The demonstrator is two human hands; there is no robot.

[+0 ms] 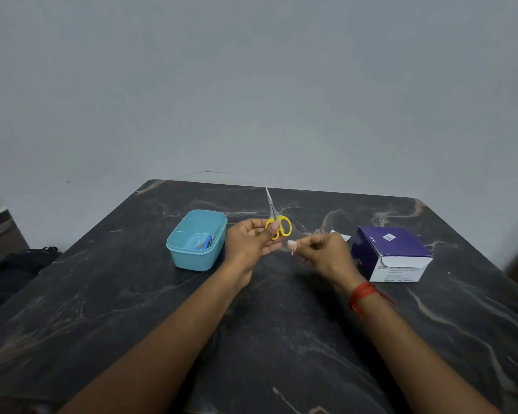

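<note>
1. Dark marble table (281,339) meets a plain grey wall (251,85) at its far edge; the wide near half lies bare beneath both forearms.
2. Left hand (248,240), above the table's far middle, curls its fingers and thumb round the yellow-handled scissors (278,225), whose closed blades point toward the far edge.
3. Right hand (323,252), just beside it, pinches a small white piece (291,244) at its fingertips; blur hides what that piece is.
4. Teal tub (192,258) stands left of the 2 hands, near them, with a blue-handled tool (205,242) inside.
5. Purple box (392,249) sits toward the right edge, near the right hand, apart from it.
</note>
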